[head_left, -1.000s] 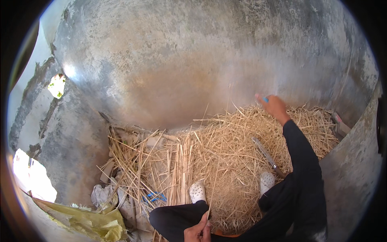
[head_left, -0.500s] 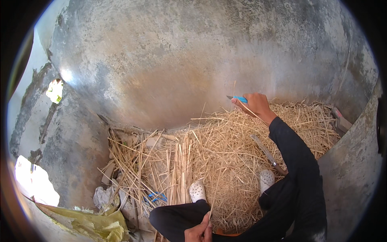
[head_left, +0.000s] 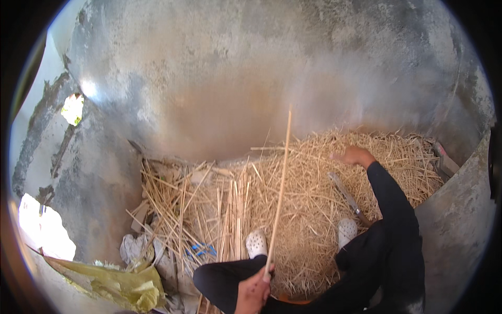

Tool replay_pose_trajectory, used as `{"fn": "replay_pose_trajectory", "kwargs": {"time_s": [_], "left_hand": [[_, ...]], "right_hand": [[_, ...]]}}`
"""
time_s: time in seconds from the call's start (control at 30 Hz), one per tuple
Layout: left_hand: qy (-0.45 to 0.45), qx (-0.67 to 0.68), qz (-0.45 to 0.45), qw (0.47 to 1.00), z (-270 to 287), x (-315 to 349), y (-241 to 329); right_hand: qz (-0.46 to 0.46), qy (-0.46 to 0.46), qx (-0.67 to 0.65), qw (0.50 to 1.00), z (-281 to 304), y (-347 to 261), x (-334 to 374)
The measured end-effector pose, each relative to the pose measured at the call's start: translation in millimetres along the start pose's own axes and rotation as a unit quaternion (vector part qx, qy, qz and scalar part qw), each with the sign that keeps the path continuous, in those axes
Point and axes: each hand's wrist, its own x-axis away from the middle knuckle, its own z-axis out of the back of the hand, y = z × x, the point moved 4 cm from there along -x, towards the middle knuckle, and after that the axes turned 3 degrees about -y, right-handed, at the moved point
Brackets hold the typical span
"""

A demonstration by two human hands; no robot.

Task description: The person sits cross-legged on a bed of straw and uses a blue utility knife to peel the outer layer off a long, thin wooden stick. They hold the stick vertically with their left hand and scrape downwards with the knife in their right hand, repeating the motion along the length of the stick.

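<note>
There, left hand [head_left: 254, 291] gripping stalk [head_left: 281, 183].

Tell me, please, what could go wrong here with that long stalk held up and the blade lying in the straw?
The left hand grips the long stalk only at its bottom end, so it may bend or snap. The blade lies half-buried in the straw pile beside the white shoes; the reaching right hand could brush it.

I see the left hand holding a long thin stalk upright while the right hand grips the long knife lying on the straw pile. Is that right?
Not quite. In the head view the right hand is not on the long knife; it reaches into the straw pile further out, and the knife lies apart from it on the straw. The left hand does hold the long thin stalk upright.
</note>
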Motion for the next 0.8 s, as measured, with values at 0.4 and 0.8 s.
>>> {"fn": "replay_pose_trajectory", "kwargs": {"time_s": [0.4,0.8], "left_hand": [[-0.046,0.155,0.000,0.987,-21.6,-17.4,12.1],[0.020,-0.006,-0.040,0.999,-29.0,-4.8,28.9]], "right_hand": [[0.286,0.024,-0.126,0.950,110.6,-218.9,152.8],[0.190,0.088,-0.165,0.964,116.5,-192.4,104.1]]}}
